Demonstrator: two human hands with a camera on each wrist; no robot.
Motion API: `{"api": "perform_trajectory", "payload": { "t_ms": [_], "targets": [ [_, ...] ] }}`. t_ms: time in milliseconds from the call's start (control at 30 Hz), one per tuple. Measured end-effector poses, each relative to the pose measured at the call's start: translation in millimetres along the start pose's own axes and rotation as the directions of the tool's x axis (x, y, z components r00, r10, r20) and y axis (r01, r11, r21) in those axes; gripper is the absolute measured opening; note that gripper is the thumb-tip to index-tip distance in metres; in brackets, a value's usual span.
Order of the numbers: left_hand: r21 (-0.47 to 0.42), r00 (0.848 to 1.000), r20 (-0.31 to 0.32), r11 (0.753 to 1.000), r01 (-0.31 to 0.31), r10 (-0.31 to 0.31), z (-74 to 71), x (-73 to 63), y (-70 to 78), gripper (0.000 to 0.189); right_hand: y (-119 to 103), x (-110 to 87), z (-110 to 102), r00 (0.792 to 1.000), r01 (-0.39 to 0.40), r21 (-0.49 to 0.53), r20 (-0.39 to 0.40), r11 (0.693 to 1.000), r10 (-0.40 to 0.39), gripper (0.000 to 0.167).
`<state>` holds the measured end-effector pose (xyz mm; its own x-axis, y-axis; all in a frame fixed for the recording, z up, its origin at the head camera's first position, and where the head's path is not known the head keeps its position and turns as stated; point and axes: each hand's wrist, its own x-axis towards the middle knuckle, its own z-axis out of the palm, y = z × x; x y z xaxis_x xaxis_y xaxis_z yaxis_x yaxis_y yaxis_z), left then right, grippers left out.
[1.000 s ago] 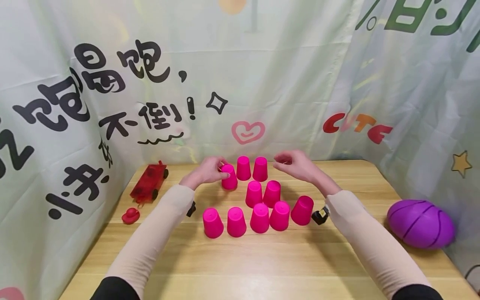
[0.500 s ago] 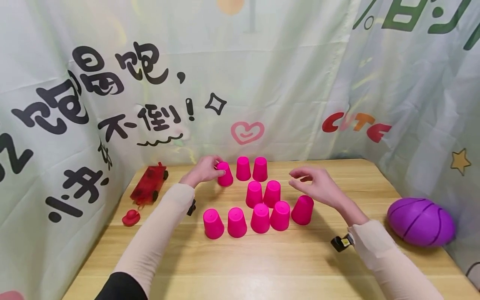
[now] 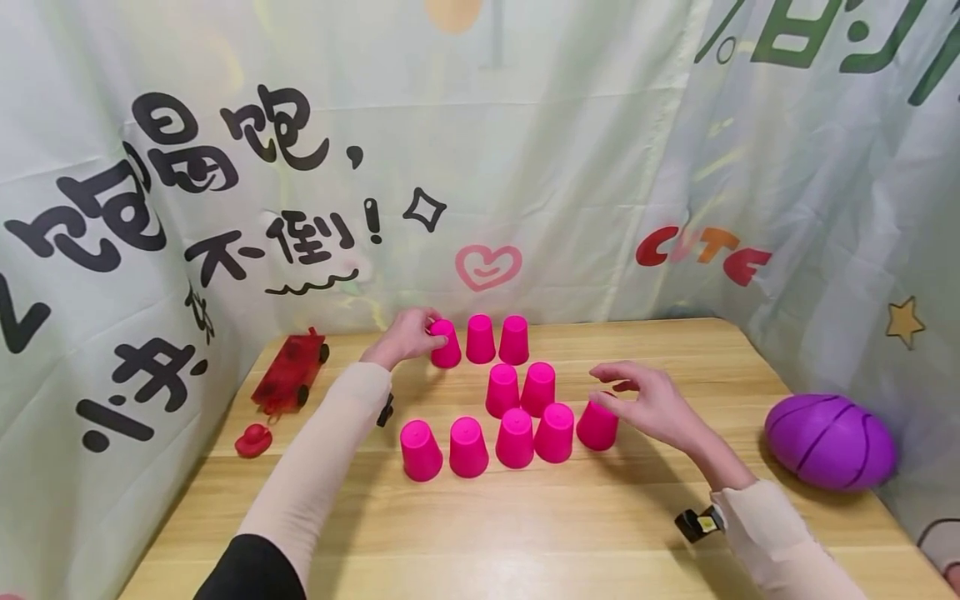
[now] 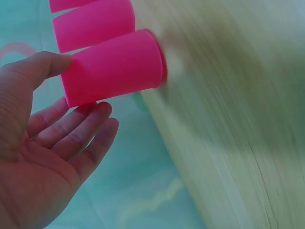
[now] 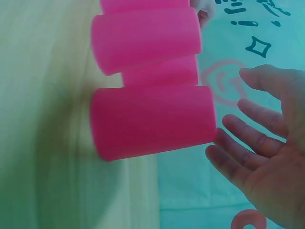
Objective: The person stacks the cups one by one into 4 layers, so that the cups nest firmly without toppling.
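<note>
Upside-down pink cups stand in three rows on the wooden table. My left hand (image 3: pixel 408 337) pinches the leftmost back-row cup (image 3: pixel 446 347) near its top. In the left wrist view the thumb lies on one side of that cup (image 4: pixel 114 69), with fingertips at the other. Two more cups (image 3: pixel 497 339) stand just right of it. My right hand (image 3: pixel 654 404) hovers with spread fingers over the front row's rightmost cup (image 3: pixel 596 427). In the right wrist view, the hand (image 5: pixel 267 138) is around the narrow end of this cup (image 5: pixel 155 123) without gripping it.
Two cups (image 3: pixel 521 390) make the middle row. Several more front-row cups (image 3: pixel 468 448) stand to the left of the right hand's cup. A red toy car (image 3: pixel 291 373) and small red hat-shaped thing (image 3: pixel 253 441) lie left; a purple ball (image 3: pixel 830 442) lies right. A printed cloth (image 3: pixel 555 167) hangs behind.
My left hand has slid its cup left and slightly back, beside the two back cups. The right hand has moved from the back row toward the front-right cup.
</note>
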<state>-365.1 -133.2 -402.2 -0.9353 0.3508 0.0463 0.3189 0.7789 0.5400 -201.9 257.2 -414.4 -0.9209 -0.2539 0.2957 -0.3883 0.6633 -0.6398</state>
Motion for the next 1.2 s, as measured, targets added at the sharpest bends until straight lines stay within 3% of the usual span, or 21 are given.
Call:
{"api": "perform_trajectory", "payload": {
  "t_ms": [433, 1200],
  "targets": [
    [0.008, 1.0, 0.003, 1.0, -0.004, 0.004, 5.8, 6.8, 1.7, 0.041, 11, -17.5, 5, 1.0, -0.021, 0.022, -0.002, 1.0, 0.021, 0.045],
    [0.002, 1.0, -0.006, 1.0, -0.028, 0.028, 8.1, 10.8, -7.3, 0.036, 21, -23.9, 8, 0.997, -0.072, 0.066, 0.029, 0.995, 0.07, 0.047]
  ]
}}
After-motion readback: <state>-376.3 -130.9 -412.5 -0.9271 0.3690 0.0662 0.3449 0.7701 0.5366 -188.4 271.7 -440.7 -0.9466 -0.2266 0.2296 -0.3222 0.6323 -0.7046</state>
